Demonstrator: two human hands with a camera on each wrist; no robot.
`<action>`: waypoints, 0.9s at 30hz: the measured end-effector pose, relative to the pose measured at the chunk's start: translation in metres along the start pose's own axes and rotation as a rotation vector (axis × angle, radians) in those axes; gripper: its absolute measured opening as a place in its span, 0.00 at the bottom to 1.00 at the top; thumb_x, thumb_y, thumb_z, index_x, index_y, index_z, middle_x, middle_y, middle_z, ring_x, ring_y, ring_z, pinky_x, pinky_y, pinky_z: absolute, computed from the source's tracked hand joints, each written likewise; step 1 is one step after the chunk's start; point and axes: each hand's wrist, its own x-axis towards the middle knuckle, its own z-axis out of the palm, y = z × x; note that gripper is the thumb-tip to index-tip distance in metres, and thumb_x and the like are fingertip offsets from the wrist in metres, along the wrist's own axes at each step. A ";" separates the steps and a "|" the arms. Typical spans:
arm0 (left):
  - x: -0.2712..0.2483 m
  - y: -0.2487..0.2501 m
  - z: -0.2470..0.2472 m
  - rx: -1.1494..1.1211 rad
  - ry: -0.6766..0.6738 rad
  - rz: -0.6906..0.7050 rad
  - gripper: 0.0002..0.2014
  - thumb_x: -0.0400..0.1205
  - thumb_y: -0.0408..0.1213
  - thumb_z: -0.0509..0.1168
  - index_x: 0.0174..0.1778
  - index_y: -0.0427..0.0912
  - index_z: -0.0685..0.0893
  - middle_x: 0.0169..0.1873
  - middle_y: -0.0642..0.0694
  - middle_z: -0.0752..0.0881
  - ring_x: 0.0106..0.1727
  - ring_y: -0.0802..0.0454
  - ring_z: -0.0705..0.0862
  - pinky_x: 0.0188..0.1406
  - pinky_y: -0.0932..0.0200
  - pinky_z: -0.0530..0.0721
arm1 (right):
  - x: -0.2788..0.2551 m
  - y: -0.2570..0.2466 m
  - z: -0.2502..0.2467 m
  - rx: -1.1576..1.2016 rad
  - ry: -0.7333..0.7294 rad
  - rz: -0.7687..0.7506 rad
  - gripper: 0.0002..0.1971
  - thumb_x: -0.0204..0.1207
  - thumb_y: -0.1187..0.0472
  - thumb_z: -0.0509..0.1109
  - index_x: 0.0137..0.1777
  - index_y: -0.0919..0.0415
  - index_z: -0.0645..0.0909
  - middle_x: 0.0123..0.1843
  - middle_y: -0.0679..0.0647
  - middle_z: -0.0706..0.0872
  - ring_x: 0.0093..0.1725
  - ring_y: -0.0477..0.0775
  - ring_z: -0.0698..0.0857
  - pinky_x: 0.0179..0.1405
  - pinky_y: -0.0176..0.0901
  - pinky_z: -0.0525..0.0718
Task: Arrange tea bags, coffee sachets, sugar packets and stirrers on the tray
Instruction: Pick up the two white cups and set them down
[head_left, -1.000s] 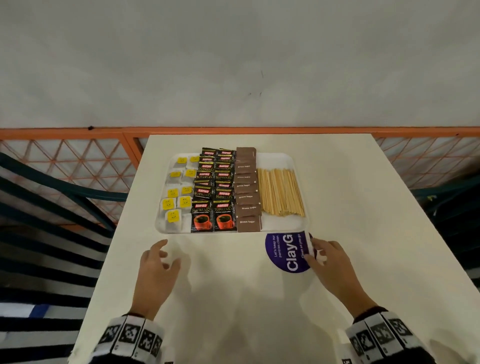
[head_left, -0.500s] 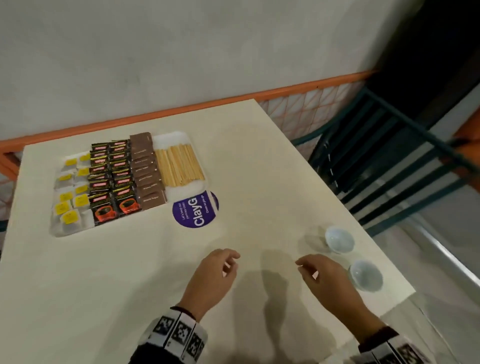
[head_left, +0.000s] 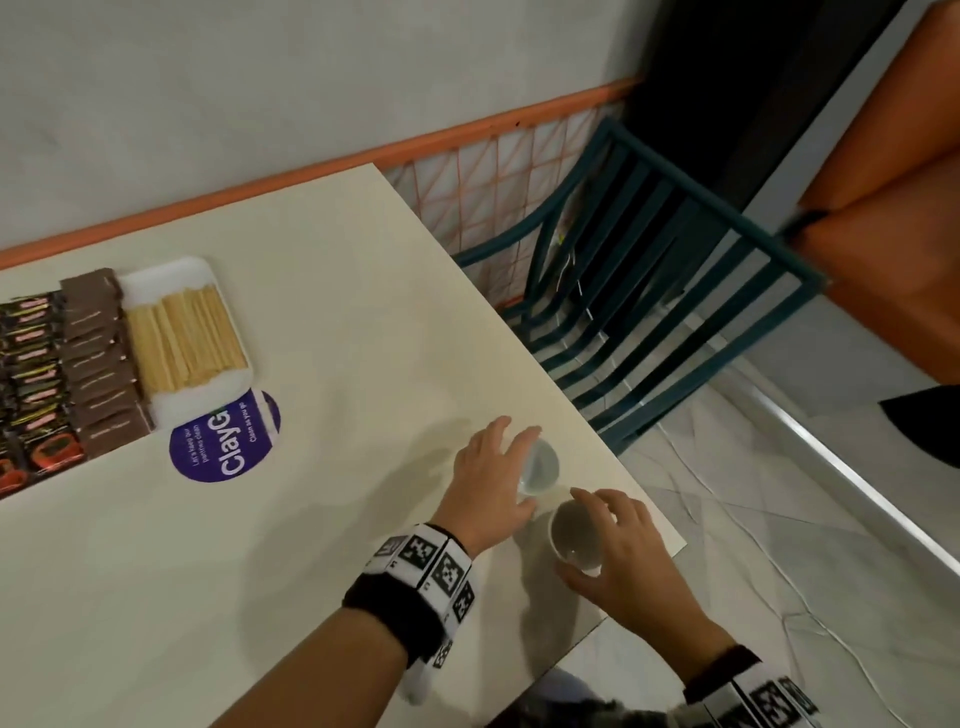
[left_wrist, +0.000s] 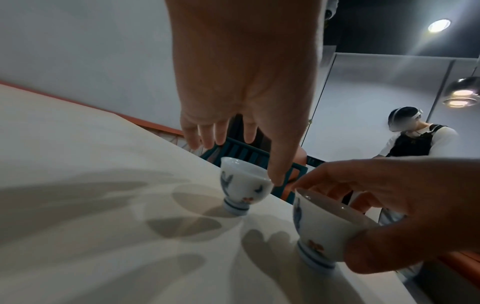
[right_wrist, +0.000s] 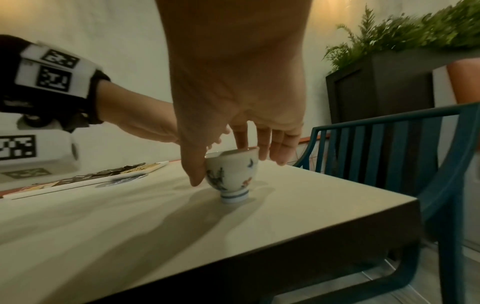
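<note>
your left hand (head_left: 491, 480) reaches over the farther cup (head_left: 540, 466) near the right edge of the tabletop (head_left: 332, 545), fingers spread and straight, the thumb tip at its rim; the cup stands upright. your right hand (head_left: 621, 551) curls thumb and fingers around the nearer cup (head_left: 574, 540), which stands just beside the first. well apart, at the far left, the tray (head_left: 208, 275) carries wooden stirrers (head_left: 184, 338), brown sugar packets (head_left: 98, 358) beside them, and black coffee sachets (head_left: 36, 374) farther left. a round purple sticker (head_left: 226, 436) lies just in front of the tray.
</note>
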 end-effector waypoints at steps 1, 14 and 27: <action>0.004 0.003 0.003 0.014 -0.017 -0.014 0.37 0.78 0.44 0.68 0.80 0.51 0.55 0.80 0.44 0.54 0.79 0.44 0.56 0.77 0.49 0.58 | 0.001 0.004 0.000 0.003 -0.020 -0.029 0.41 0.66 0.39 0.73 0.78 0.48 0.61 0.75 0.50 0.70 0.71 0.51 0.70 0.66 0.38 0.74; -0.002 -0.010 -0.005 -0.099 0.089 -0.239 0.38 0.78 0.50 0.66 0.80 0.45 0.57 0.75 0.47 0.65 0.73 0.48 0.67 0.72 0.56 0.68 | 0.049 0.021 -0.041 0.074 -0.247 -0.260 0.41 0.66 0.37 0.73 0.76 0.39 0.57 0.74 0.39 0.66 0.64 0.39 0.68 0.64 0.31 0.74; -0.071 -0.108 -0.073 -0.328 0.507 -0.609 0.34 0.72 0.42 0.74 0.73 0.44 0.70 0.62 0.52 0.66 0.60 0.57 0.72 0.56 0.78 0.64 | 0.177 -0.089 -0.064 0.069 -0.305 -0.594 0.54 0.49 0.15 0.54 0.74 0.42 0.61 0.61 0.39 0.67 0.61 0.43 0.72 0.64 0.35 0.72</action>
